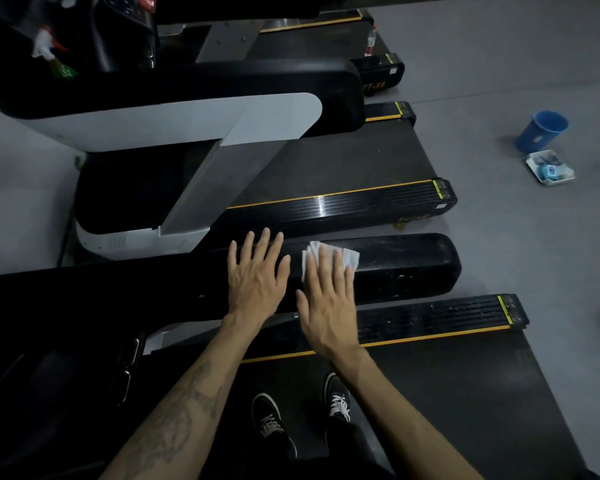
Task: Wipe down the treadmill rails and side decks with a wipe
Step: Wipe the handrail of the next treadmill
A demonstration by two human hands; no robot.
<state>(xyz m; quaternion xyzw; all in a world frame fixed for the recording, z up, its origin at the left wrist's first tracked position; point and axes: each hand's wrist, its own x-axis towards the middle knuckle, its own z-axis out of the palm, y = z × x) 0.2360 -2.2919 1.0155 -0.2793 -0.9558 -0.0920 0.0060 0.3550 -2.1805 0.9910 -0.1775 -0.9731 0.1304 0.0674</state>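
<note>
A long black treadmill rail runs across the middle of the head view. My right hand lies flat on it with straight fingers, pressing a white wipe onto the rail's top. Just to its left, my left hand rests flat on the same rail, fingers spread, holding nothing. Below the rail lies the ribbed black side deck with a yellow stripe, and beside it the dark belt where my feet stand.
A second treadmill stands beyond the rail, and a third farther back. On the grey floor at the right are a blue bucket and a white tray of small items. A spray bottle sits at the upper left.
</note>
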